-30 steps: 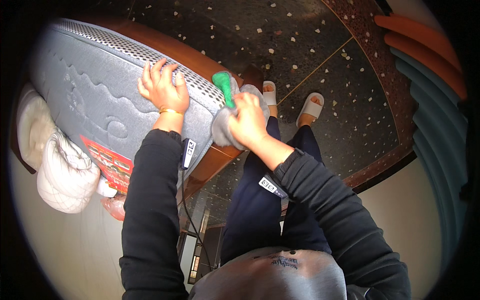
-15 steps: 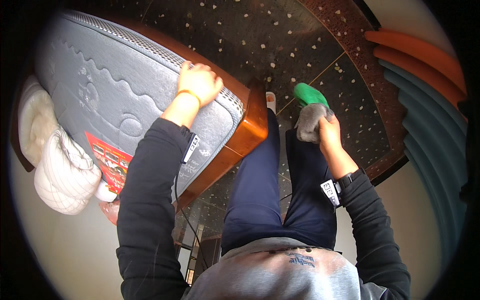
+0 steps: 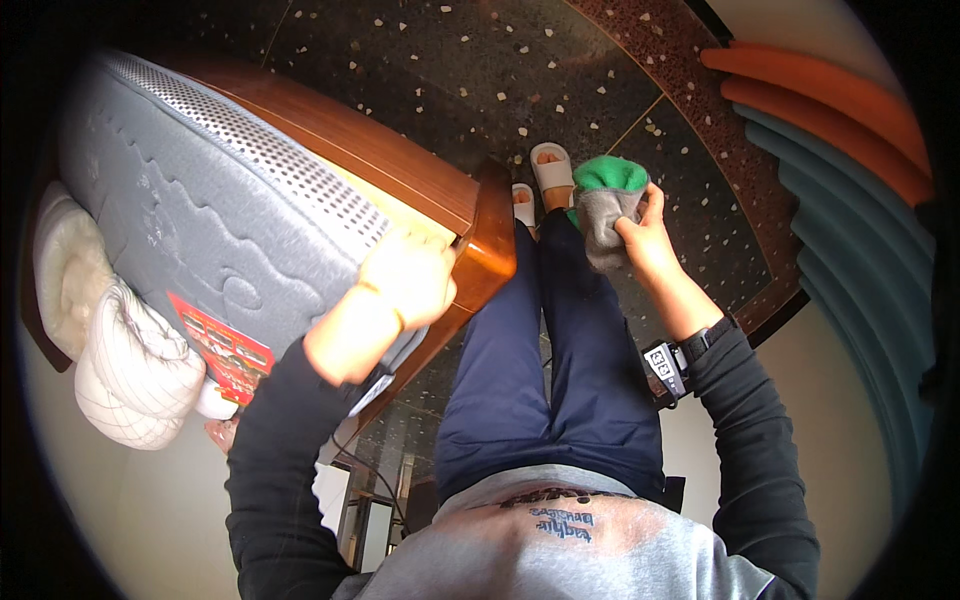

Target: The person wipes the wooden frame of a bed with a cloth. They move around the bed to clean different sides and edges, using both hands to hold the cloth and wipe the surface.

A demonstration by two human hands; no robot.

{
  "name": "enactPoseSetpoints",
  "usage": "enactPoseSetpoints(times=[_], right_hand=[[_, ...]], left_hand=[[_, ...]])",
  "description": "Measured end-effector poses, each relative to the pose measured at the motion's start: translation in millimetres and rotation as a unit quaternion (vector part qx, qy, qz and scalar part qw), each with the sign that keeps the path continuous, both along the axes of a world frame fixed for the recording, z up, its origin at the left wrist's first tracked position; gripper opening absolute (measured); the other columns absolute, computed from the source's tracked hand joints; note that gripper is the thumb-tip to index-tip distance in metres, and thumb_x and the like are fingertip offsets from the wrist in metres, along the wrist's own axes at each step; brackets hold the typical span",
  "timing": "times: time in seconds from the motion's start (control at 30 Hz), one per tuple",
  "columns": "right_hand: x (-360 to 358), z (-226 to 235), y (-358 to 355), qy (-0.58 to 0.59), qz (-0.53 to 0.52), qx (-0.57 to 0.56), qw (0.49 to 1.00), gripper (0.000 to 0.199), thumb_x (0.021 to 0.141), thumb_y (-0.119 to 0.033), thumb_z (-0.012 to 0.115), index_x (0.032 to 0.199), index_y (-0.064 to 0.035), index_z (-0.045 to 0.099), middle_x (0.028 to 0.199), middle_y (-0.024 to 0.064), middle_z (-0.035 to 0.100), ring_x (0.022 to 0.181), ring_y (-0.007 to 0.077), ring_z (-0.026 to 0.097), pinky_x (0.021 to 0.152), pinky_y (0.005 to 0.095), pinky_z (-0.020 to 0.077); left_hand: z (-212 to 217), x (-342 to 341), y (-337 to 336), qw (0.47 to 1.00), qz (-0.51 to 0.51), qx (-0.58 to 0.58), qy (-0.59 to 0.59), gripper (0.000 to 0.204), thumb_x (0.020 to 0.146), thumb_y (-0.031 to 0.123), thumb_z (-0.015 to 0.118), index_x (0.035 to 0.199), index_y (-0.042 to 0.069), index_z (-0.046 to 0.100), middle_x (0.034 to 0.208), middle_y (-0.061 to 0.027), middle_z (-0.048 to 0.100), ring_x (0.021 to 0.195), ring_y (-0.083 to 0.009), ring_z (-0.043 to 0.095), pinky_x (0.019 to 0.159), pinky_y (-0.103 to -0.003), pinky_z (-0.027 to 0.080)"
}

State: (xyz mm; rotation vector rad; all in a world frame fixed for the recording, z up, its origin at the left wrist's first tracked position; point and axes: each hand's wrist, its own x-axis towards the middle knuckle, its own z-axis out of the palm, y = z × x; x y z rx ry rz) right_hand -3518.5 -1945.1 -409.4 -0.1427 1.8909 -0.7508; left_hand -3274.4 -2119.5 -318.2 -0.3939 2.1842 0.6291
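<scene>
My left hand (image 3: pixel 408 280) grips the near corner of a grey quilted mattress (image 3: pixel 190 210) that lies in a brown wooden bed frame (image 3: pixel 440 195). My right hand (image 3: pixel 640 235) holds a bunched grey and green cloth (image 3: pixel 605 195) up in the air over my right leg, apart from the bed. A black band with a small device (image 3: pixel 680 355) sits on my right wrist. My dark blue trousers and white slippers (image 3: pixel 550 165) show between the two hands.
A white quilted pillow or duvet (image 3: pixel 125 375) lies at the left end of the bed, next to a red printed label (image 3: pixel 220 345) on the mattress. Dark speckled floor (image 3: pixel 450 70) runs ahead. Orange and teal curved bands (image 3: pixel 850 170) stand at the right.
My right hand took the cloth off the mattress corner and swung right and up. My left hand slid from the mattress top down to its near corner and closed on it.
</scene>
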Motion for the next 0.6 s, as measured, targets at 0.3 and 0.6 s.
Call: enactPoseSetpoints(times=[0.3,0.6], right_hand=[[131,10,-60,-0.085,0.525,-0.343,0.774,0.037,0.068,-0.008,0.057,0.104,-0.0064,0.064,0.107,0.0149,0.06,0.107,0.0332,0.053,0.092,0.043,0.0416],[206,-35,-87,-0.03,0.805,-0.183,0.564,0.03,0.081,-0.029,0.054,0.106,-0.0167,0.066,0.11,0.0047,0.06,0.107,0.0254,0.053,0.087,0.0401,0.0384]], left_hand=[[43,9,-1,0.989,0.045,0.003,0.14,0.01,0.07,0.019,0.059,0.072,0.009,0.059,0.075,-0.0033,0.054,0.076,-0.0191,0.053,0.075,-0.034,0.038],[28,9,3,0.987,0.073,-0.003,0.141,0.01,0.071,0.02,0.058,0.068,0.011,0.058,0.071,-0.0037,0.051,0.075,-0.0192,0.052,0.079,-0.033,0.037]])
